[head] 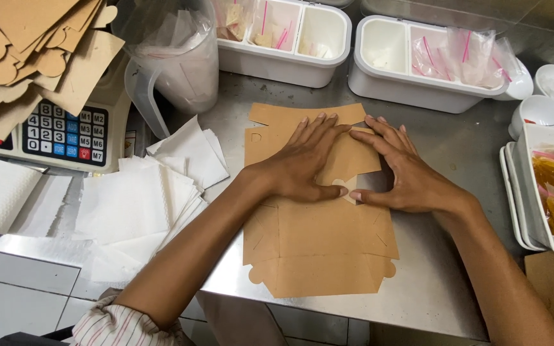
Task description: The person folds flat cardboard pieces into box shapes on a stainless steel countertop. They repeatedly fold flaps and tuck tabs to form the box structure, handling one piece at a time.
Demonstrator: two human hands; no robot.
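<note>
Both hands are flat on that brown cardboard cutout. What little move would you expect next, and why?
Probably a firm press along the fold, sliding the fingertips outward. The left hand and right hand lie flat on the brown cardboard blank, fingertips meeting near its upper end, where a panel looks folded over. The rest of the blank lies flat on the steel table, so this crease seems unfinished.

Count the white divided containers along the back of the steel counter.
2. One divided container sits behind the left hand; the other divided container sits behind the right hand, holding small plastic bags. More may lie beyond the picture's top edge.
</note>
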